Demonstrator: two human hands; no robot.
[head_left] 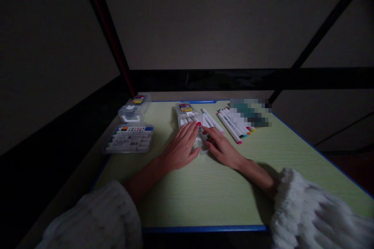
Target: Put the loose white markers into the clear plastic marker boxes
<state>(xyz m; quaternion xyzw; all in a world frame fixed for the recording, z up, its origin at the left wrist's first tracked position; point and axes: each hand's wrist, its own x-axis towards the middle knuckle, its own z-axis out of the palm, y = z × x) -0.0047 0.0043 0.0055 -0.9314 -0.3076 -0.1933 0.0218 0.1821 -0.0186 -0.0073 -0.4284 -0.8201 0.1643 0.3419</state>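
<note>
A see-through plastic marker case (187, 109) stands open at the middle of the table, its lid raised at the back. Several white markers lie inside, one showing a red cap end (199, 123). My left hand (182, 146) rests over the front of these markers, fingers stretched out and hiding most of them. On the case's right side is my right hand (223, 149), its fingers spread and slightly bent, index fingertip near the red cap. Between the hands the case's front part (201, 146) shows. Beyond my right hand lie a few loose white markers (212, 120).
A row of loose markers (233, 126) with coloured caps lies to the right, beside a pixelated patch. At the left a closed marker case (130, 139) lies flat, and another case with a handle (136, 108) stands behind it. The pale green table (201, 198) has blue edges.
</note>
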